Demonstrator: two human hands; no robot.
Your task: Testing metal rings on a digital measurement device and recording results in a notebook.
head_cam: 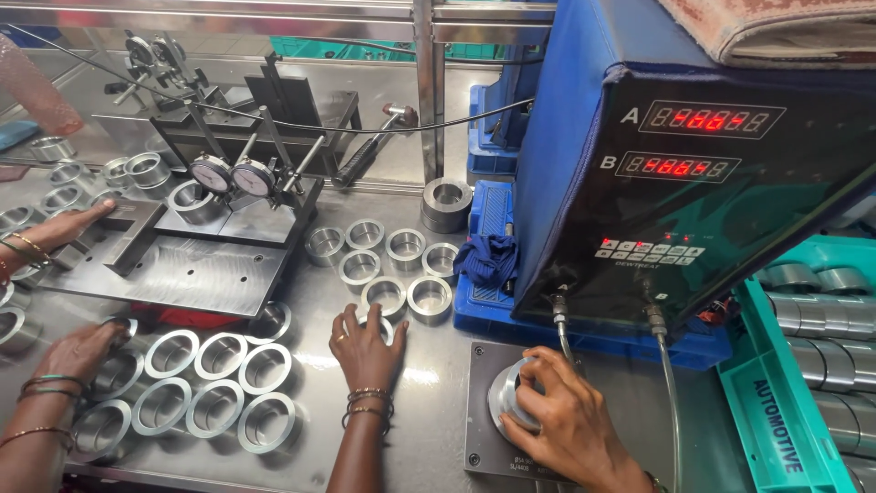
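1. Fingers (534,388) of the right hand (570,424) are curling round a metal ring (504,394), gripping its rim from the right and from above.
2. Ring is sitting on a dark plate (484,447) on the worktop (429,383), just below the blue gauge box (693,155); its bore axis is pointing up, so the ring is lying flat under the palm.
3. Left hand (367,347) is resting flat on the worktop, fingers spread and holding nothing, its fingertips touching a loose ring (385,297) ahead of it.
4. Right hand is the nearer one to the plate ring; the left is lying well apart from it, to the left.
5. Other hands (78,351), with bangles, are reaching among rings (214,383) at the far left; those belong to another person.
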